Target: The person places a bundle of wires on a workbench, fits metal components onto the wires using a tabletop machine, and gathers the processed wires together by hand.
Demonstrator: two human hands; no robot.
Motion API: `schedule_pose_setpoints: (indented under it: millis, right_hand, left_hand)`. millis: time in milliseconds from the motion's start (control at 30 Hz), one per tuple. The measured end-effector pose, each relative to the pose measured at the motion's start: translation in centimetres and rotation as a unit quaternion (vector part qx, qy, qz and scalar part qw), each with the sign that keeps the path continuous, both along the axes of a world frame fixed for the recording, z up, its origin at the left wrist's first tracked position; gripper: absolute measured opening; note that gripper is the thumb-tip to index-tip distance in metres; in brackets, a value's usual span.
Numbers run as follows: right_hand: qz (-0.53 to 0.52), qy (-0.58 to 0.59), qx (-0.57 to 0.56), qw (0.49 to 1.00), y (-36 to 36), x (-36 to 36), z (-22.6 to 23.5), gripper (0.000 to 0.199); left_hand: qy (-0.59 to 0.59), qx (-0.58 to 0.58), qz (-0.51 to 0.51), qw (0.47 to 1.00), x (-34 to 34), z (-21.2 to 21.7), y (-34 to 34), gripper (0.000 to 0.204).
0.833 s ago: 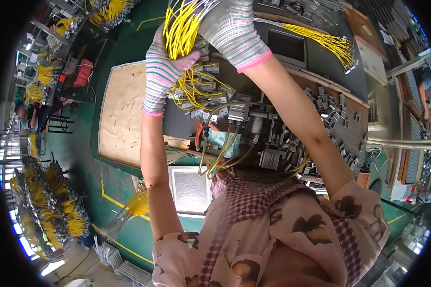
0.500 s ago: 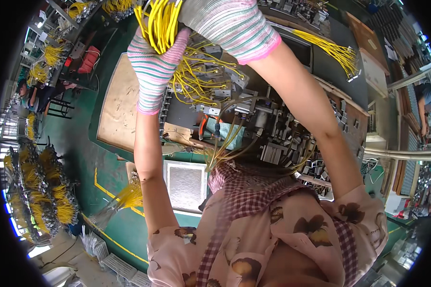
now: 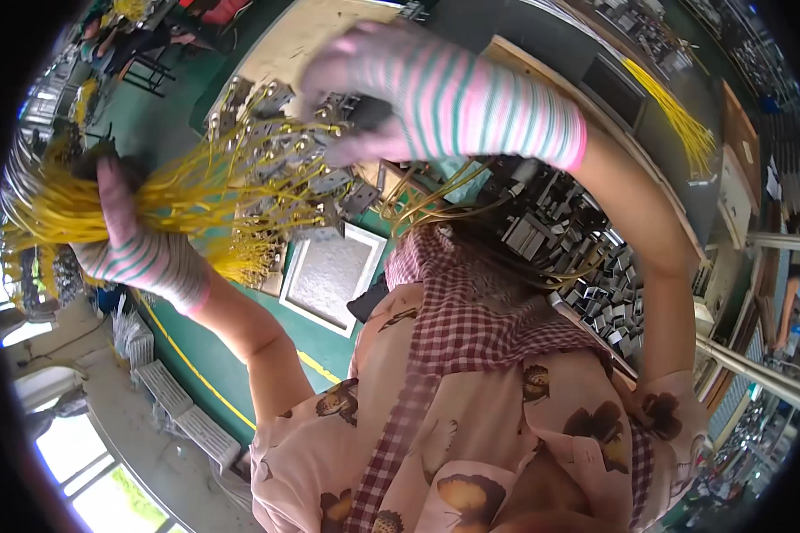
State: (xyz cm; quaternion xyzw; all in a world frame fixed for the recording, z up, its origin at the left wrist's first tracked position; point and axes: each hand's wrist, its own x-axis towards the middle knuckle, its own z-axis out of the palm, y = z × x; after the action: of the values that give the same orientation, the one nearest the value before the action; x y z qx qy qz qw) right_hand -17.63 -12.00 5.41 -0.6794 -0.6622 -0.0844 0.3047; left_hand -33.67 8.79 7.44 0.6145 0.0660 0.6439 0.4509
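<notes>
While the left hand (image 3: 142, 256), left of the white-framed panel (image 3: 333, 280), is closed around a bundle of yellow wires (image 3: 173, 200), gathering looks done there; the metal end pieces (image 3: 329, 182) fan loosely past the panel's upper edge. Above that panel, the blurred right hand (image 3: 400, 93) curves wide; contact I cannot tell. Right of the panel, farther off, a second yellow bundle (image 3: 680, 115) lies apart, seemingly unhandled.

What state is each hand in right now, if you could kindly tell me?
Left hand: closed around a bundle of yellow wires.
Right hand: open, somewhat blurred, with nothing visibly held.
</notes>
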Motion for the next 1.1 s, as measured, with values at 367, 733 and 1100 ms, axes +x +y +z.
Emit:
schedule_pose_setpoints:
  millis: [367, 733, 1100]
  right_hand:
    - [-0.002, 0.267, -0.142, 0.953, -7.1, 1.4, -11.4, 0.031]
    - [-0.078, 0.404, -0.191, 0.891, -9.7, 1.6, -12.7, 0.032]
    - [-0.132, 0.475, -0.201, 0.846, -14.8, 0.9, -12.8, 0.042]
  left_hand:
    - [0.130, -0.133, 0.284, 0.941, -17.6, -12.7, -0.7, 0.020]
    - [-0.010, -0.514, 0.361, 0.778, -21.2, -33.7, 5.7, 0.021]
    - [0.047, -0.678, 0.294, 0.673, -25.5, -56.7, 16.3, 0.009]
